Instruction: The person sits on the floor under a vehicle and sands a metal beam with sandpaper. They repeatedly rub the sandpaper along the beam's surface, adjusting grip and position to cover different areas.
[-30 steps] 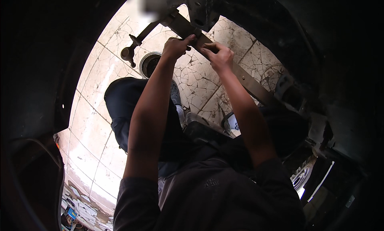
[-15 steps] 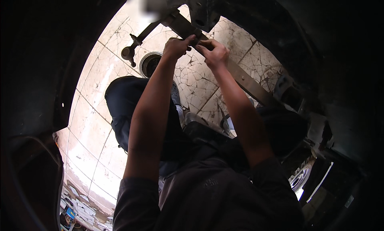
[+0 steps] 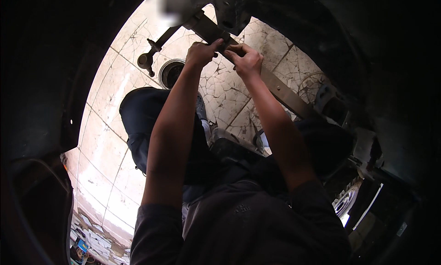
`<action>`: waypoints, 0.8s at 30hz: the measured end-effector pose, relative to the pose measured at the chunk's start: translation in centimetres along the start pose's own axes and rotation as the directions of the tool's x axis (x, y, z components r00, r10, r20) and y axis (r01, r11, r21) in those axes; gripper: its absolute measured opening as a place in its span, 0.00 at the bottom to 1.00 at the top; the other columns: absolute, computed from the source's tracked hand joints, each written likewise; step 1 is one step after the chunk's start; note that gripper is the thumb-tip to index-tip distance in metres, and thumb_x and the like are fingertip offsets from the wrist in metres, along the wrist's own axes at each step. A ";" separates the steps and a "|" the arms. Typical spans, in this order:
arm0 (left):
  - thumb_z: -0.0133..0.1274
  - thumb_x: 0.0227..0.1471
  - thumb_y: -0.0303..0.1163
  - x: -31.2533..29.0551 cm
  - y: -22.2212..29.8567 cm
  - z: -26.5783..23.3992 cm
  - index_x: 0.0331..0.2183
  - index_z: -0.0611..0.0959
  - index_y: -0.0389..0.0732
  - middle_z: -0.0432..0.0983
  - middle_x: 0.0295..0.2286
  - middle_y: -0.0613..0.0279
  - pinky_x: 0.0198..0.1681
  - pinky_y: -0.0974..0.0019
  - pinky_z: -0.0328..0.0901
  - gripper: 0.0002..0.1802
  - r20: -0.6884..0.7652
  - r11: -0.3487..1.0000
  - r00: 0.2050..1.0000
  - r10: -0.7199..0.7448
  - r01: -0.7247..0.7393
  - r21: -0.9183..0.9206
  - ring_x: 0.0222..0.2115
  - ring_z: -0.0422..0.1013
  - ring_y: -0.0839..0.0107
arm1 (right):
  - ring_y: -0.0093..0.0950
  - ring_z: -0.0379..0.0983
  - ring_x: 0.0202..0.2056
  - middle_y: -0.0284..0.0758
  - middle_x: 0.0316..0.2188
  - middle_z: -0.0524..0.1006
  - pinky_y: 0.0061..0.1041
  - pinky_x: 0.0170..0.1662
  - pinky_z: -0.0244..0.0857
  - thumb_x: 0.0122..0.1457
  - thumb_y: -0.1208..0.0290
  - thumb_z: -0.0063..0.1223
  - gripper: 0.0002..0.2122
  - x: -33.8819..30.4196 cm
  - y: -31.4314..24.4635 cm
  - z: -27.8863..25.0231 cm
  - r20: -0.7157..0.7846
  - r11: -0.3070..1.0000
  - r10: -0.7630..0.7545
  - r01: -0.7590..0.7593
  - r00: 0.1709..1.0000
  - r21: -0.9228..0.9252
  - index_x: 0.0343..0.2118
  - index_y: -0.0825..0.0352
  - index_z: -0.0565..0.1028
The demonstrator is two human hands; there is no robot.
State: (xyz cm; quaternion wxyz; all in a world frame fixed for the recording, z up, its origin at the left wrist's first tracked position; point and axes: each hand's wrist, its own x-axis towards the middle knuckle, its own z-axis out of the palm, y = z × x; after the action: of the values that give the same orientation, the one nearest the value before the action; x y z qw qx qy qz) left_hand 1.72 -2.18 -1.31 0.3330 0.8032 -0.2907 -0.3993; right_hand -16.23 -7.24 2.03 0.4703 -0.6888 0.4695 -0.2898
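Two hands (image 3: 200,54) (image 3: 249,63) at bar (image 3: 281,88), shirt (image 3: 248,223) perhaps lettered

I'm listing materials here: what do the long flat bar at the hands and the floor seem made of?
The long flat bar looks like metal, probably steel, with a dull brownish finish; its crisp edges and small round stud suggest it. The floor seems to be pale ceramic or stone tile: straight joints and webs of cracks show.

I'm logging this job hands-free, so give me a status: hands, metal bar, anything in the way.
Left hand at metal bar, right hand close beside; anything pinched unclear. Bar slants toward picture's lower right. Dark bracket just beyond; no blockage visible.
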 end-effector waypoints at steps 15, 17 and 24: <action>0.65 0.54 0.65 0.6 -0.7 0.4 0.32 0.91 0.31 0.88 0.26 0.57 0.34 0.69 0.75 0.38 -0.021 1.000 1.000 0.005 -0.005 -0.021 0.27 0.83 0.70 | 0.26 0.85 0.33 0.36 0.35 0.89 0.26 0.43 0.77 0.53 0.65 0.76 0.12 0.0 0.9 -0.5 -0.042 0.989 -0.049 0.043 0.998 -0.144 0.39 0.62 0.88; 0.65 0.54 0.65 0.7 -0.6 0.5 0.32 0.91 0.31 0.88 0.27 0.57 0.34 0.69 0.75 0.38 -0.023 1.000 1.000 0.007 -0.007 -0.025 0.27 0.83 0.70 | 0.26 0.85 0.34 0.36 0.35 0.89 0.27 0.44 0.77 0.54 0.64 0.76 0.13 0.3 0.6 -0.6 -0.014 0.991 -0.082 0.080 0.997 -0.107 0.40 0.63 0.88; 0.63 0.55 0.65 -0.3 -0.8 -0.2 0.35 0.92 0.32 0.88 0.28 0.57 0.35 0.67 0.75 0.38 -0.016 0.999 0.999 0.047 -0.047 -0.024 0.28 0.83 0.69 | 0.32 0.86 0.37 0.39 0.34 0.88 0.31 0.46 0.76 0.52 0.68 0.76 0.11 -2.6 3.0 -4.7 -0.028 0.978 -0.046 0.040 0.999 -0.205 0.37 0.65 0.88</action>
State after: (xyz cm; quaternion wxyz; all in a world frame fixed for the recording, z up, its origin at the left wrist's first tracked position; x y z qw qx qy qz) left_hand 1.86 -1.38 -1.74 0.3542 0.7951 -0.3022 -0.3886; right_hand -22.34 -6.95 1.21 0.3830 -0.7386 0.4893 -0.2614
